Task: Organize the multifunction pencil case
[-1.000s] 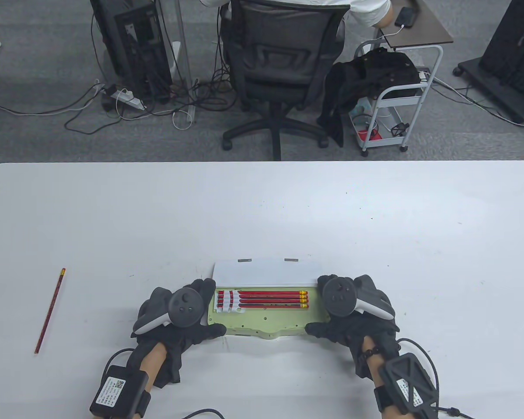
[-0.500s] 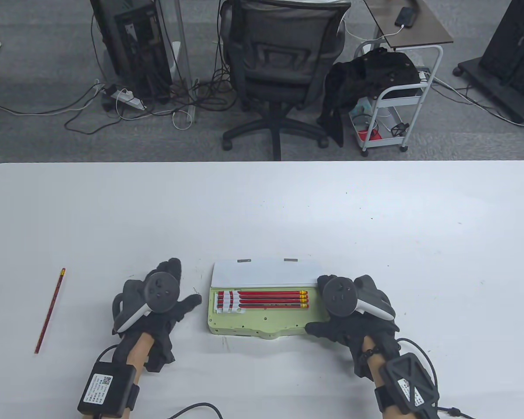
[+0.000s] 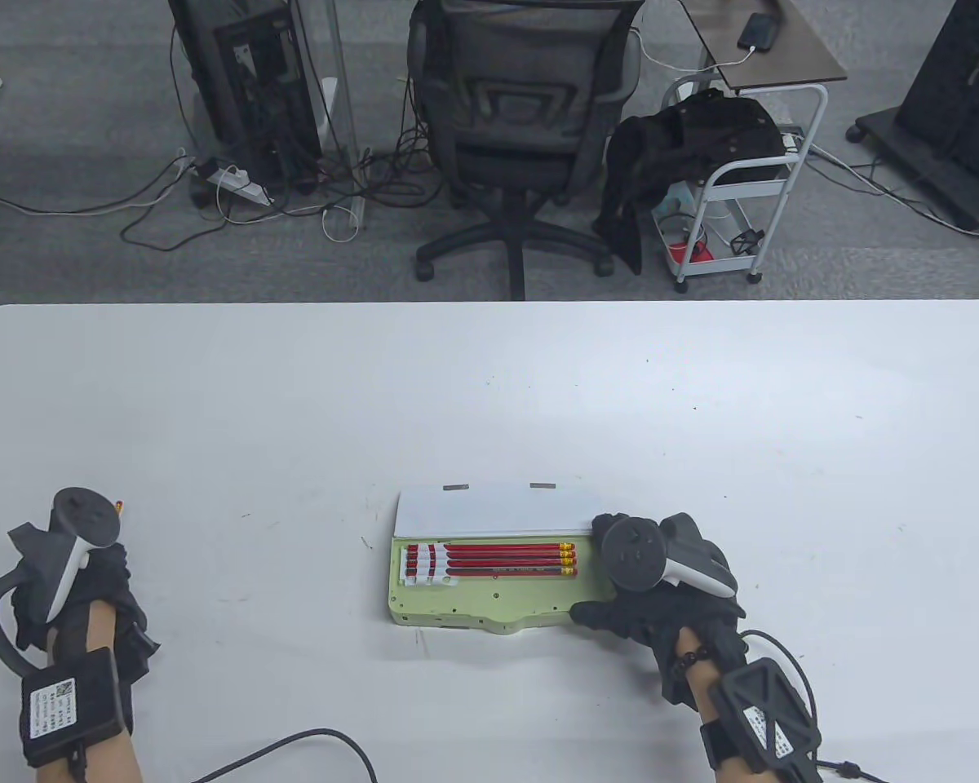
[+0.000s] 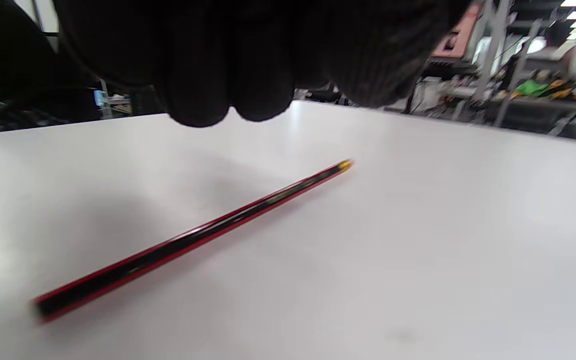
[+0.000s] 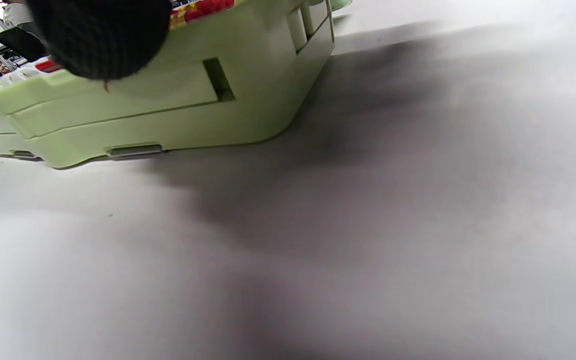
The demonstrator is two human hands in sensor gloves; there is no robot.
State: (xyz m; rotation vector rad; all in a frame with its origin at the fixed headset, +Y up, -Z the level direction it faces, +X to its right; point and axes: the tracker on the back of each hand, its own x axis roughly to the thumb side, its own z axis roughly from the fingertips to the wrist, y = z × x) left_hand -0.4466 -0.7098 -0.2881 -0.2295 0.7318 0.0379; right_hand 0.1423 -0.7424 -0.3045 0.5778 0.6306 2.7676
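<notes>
A light green pencil case lies near the table's front edge with its white lid tipped open toward the far side. Several red pencils lie side by side in it. My right hand grips the case's right end, thumb on the front edge and fingers at the back; a fingertip rests on the case. My left hand hovers at the far left over a loose red-and-black pencil, whose eraser tip peeks out. The fingers hang just above it, not touching.
The white table stretches wide beyond the case. Past its far edge stand an office chair, a white cart and floor cables. Glove cables trail off the near edge.
My left hand let go of the case's left end and swept left across the table to above the loose pencil. The right hand and case stayed put.
</notes>
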